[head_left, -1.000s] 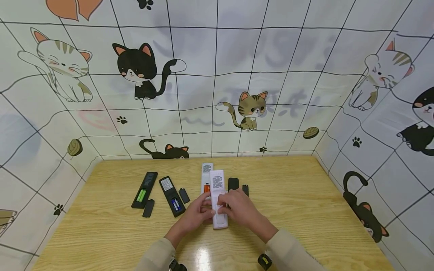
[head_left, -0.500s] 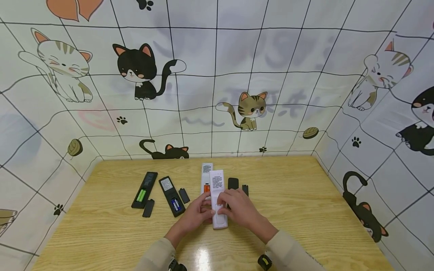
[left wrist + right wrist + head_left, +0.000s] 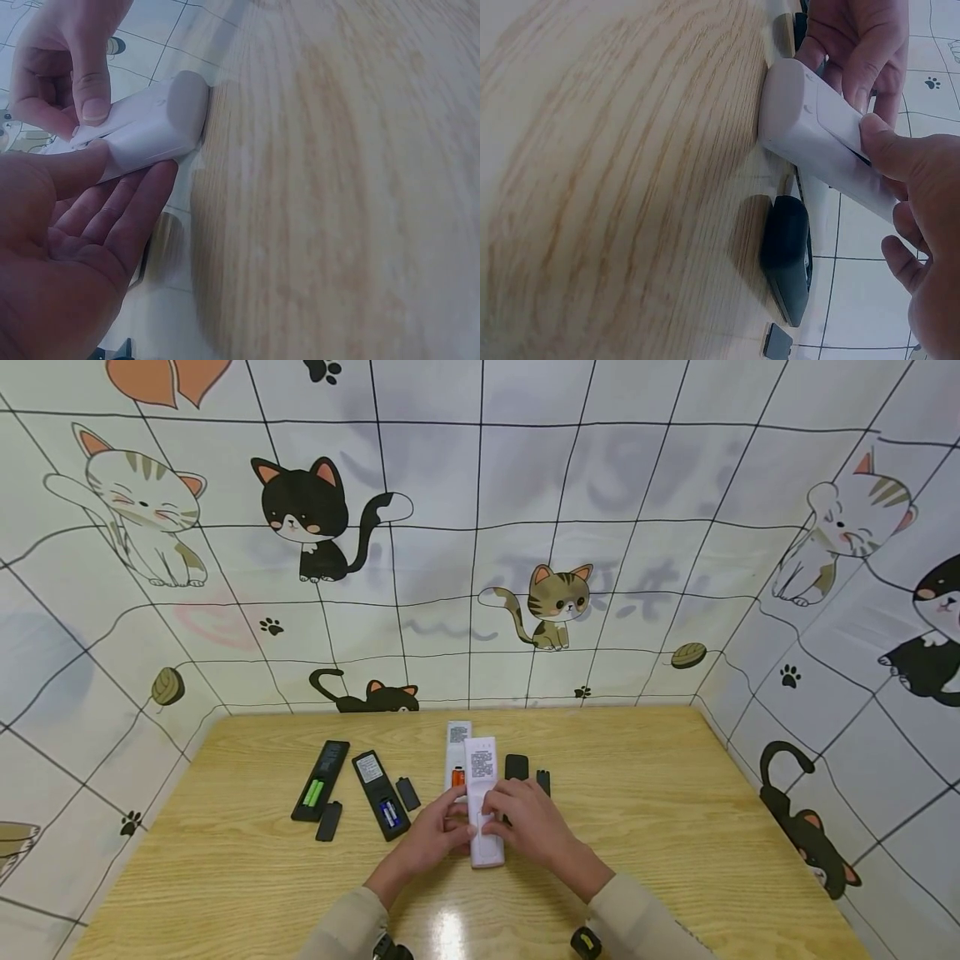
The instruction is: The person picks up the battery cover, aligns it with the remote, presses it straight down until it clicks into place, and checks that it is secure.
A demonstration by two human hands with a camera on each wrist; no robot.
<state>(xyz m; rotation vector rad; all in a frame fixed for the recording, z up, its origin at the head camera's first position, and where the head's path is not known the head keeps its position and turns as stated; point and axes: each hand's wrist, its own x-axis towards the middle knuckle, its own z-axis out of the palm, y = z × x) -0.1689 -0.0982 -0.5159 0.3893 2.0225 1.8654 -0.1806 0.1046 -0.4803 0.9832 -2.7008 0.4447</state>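
Close together, both hands (image 3: 432, 832) (image 3: 534, 822) on the white remote (image 3: 482, 767), right fingers (image 3: 497, 797) curled

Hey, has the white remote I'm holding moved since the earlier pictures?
No, not visibly. In the head view, the held white remote sits in the same place against the table, with no clear shift either way.

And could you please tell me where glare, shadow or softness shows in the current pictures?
Head view: bright glare on the wooden table between the sleeves, print on the white remote too small to read; left wrist view: hazy, with soft wood grain; right wrist view: a dark shadow beside the black remote.
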